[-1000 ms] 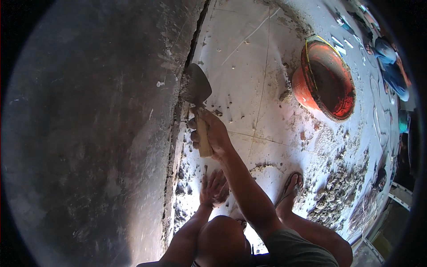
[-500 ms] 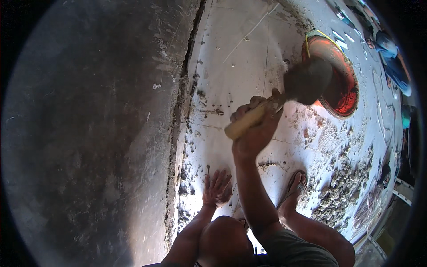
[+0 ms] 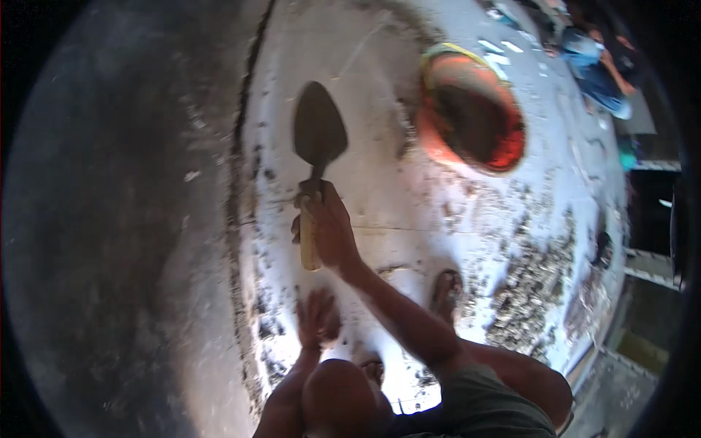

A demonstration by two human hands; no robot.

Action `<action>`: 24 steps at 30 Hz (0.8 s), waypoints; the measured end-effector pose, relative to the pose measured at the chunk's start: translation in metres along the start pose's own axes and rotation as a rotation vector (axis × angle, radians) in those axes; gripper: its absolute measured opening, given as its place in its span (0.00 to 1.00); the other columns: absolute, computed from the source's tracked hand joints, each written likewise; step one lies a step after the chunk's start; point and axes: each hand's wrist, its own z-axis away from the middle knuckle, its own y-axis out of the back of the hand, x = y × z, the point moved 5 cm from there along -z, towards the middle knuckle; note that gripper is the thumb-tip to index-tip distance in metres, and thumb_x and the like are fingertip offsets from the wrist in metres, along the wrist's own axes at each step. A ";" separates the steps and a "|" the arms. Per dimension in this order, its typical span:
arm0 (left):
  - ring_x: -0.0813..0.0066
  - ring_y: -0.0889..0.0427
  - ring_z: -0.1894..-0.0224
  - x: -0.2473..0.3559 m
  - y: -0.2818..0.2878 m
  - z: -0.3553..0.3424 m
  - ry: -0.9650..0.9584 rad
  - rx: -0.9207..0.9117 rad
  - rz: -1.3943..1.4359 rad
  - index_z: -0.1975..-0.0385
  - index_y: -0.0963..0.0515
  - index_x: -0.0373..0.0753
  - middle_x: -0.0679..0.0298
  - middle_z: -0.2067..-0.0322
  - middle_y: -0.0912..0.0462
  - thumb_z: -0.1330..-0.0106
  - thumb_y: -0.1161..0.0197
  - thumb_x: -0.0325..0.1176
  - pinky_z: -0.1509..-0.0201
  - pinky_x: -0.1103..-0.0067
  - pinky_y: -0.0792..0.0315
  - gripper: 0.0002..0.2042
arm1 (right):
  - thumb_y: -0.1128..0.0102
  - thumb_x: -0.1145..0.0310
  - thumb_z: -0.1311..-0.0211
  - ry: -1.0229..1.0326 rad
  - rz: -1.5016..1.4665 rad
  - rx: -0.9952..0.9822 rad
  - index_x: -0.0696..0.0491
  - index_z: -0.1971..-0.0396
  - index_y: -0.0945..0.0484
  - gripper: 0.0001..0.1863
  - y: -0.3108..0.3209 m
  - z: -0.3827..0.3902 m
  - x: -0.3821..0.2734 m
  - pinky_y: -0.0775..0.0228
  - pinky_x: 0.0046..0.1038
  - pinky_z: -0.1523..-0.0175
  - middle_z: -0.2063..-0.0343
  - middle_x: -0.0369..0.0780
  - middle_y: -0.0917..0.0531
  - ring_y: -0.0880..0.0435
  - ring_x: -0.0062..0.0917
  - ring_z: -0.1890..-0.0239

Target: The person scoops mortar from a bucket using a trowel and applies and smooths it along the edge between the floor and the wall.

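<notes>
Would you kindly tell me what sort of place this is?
Probably a building or renovation site: the right hand holds a trowel, an orange bucket sits nearby, and crumbled debris litters the pale floor.

Pale floor [image 3: 387, 197] with orange bucket [image 3: 437, 146] and rubble [image 3: 529, 299]

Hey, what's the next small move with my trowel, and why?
Probably ease the trowel left toward the dark gap: the right grip has it by the handle, and the blade appears between that gap and the orange bucket, nearer the gap. Whether the blade carries anything is unclear.
</notes>
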 end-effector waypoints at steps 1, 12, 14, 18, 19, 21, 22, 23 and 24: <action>0.59 0.53 0.24 -0.002 0.009 -0.002 -0.009 0.086 0.000 0.27 0.45 0.58 0.66 0.25 0.52 0.43 0.41 0.54 0.24 0.48 0.60 0.40 | 0.55 0.62 0.27 -0.054 0.144 -0.036 0.50 0.51 0.30 0.12 0.013 -0.006 -0.025 0.30 0.21 0.76 0.69 0.35 0.25 0.25 0.18 0.80; 0.54 0.40 0.30 0.003 0.064 -0.027 0.022 0.295 0.435 0.38 0.31 0.51 0.58 0.35 0.33 0.47 0.34 0.39 0.26 0.47 0.55 0.32 | 0.49 0.47 0.35 0.232 2.046 0.474 0.52 0.59 0.18 0.23 0.236 -0.047 -0.335 0.24 0.41 0.51 0.66 0.47 0.14 0.15 0.44 0.60; 0.54 0.38 0.32 -0.010 0.059 -0.043 0.076 0.335 0.454 0.40 0.30 0.48 0.57 0.38 0.32 0.43 0.36 0.38 0.26 0.48 0.54 0.27 | 0.46 0.50 0.40 -0.081 2.224 0.393 0.51 0.55 0.17 0.22 0.269 -0.067 -0.329 0.23 0.43 0.48 0.57 0.46 0.15 0.15 0.41 0.53; 0.54 0.40 0.31 -0.026 0.109 -0.142 0.353 0.466 0.450 0.38 0.31 0.46 0.57 0.36 0.34 0.36 0.41 0.42 0.26 0.48 0.54 0.25 | 0.47 0.50 0.38 -0.201 2.220 0.296 0.55 0.60 0.17 0.23 0.291 -0.103 -0.297 0.21 0.41 0.54 0.66 0.47 0.14 0.13 0.39 0.60; 0.54 0.41 0.30 -0.039 0.114 -0.155 0.417 0.471 0.373 0.37 0.32 0.46 0.57 0.34 0.36 0.35 0.42 0.43 0.26 0.48 0.54 0.26 | 0.47 0.52 0.36 -0.356 1.866 0.219 0.57 0.61 0.18 0.21 0.271 -0.105 -0.276 0.20 0.38 0.64 0.71 0.46 0.15 0.13 0.37 0.68; 0.55 0.43 0.29 -0.031 0.118 -0.176 0.462 0.469 0.335 0.36 0.32 0.45 0.57 0.33 0.38 0.35 0.43 0.44 0.26 0.48 0.54 0.26 | 0.47 0.53 0.32 -0.457 1.771 0.223 0.55 0.61 0.19 0.19 0.285 -0.119 -0.261 0.28 0.32 0.77 0.79 0.42 0.20 0.20 0.28 0.80; 0.55 0.45 0.28 -0.024 0.120 -0.183 0.486 0.458 0.322 0.36 0.32 0.45 0.58 0.32 0.40 0.35 0.43 0.44 0.26 0.48 0.54 0.26 | 0.47 0.53 0.32 -0.474 1.783 0.231 0.55 0.61 0.19 0.19 0.309 -0.125 -0.257 0.28 0.32 0.77 0.79 0.42 0.20 0.20 0.28 0.80; 0.56 0.46 0.27 -0.011 0.122 -0.191 0.502 0.441 0.325 0.36 0.33 0.46 0.58 0.31 0.41 0.35 0.43 0.44 0.26 0.48 0.54 0.26 | 0.47 0.52 0.32 -0.401 1.399 0.027 0.54 0.63 0.20 0.18 0.339 -0.128 -0.249 0.33 0.31 0.80 0.81 0.39 0.23 0.25 0.24 0.84; 0.54 0.48 0.27 -0.013 0.125 -0.193 0.472 0.436 0.332 0.33 0.35 0.45 0.56 0.30 0.43 0.33 0.45 0.45 0.25 0.50 0.58 0.28 | 0.47 0.51 0.31 -0.321 0.986 -0.176 0.53 0.65 0.21 0.18 0.330 -0.130 -0.241 0.38 0.30 0.83 0.83 0.36 0.27 0.31 0.21 0.87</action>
